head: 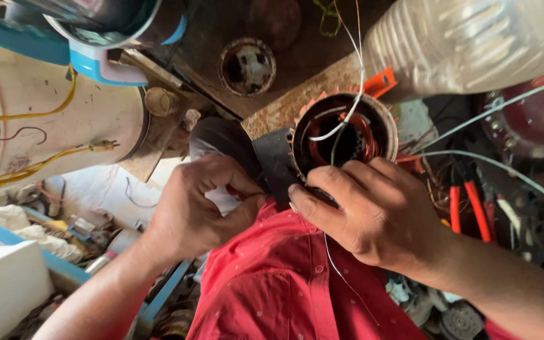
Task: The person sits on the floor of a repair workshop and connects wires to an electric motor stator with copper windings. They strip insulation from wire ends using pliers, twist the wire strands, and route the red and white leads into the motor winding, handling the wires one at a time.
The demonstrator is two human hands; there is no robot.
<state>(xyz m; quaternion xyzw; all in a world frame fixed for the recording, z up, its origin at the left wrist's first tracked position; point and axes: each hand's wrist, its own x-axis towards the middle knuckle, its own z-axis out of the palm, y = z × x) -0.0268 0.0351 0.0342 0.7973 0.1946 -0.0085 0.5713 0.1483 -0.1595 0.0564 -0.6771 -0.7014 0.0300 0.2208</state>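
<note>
Plastic first: big clear ribbed bottle (pixel 467 41) fills the top right, pale drum-shaped casing (pixel 58 119) with yellow wires (pixel 39 160) takes the left, red shirt (pixel 278 277) fills the bottom centre. Work piece is the motor stator (pixel 346 135), a round steel ring held up in front of the chest, centre frame, just above both hands. Copper winding shows inside the bore, orange-tan insulation paper tabs stick out round the left rim, so slots look already lined and at least partly wound. White sleeved leads (pixel 347 116) run loose out of the bore and up past the top edge, not tied or tucked; one thin lead trails down over the shirt. Judging from that: coils in, lead dressing and lacing not finished. Right hand (pixel 372 211) cups the lower rim of the stator, fingers curled, thumb pressed toward the edge. Left hand (pixel 199 208) is closed in a pinch on something small with a red bit showing, beside white cloth or paper; can't tell what it is. Red-handled pliers (pixel 470 204) lie untouched on the cluttered tabletop right of the stator.
</note>
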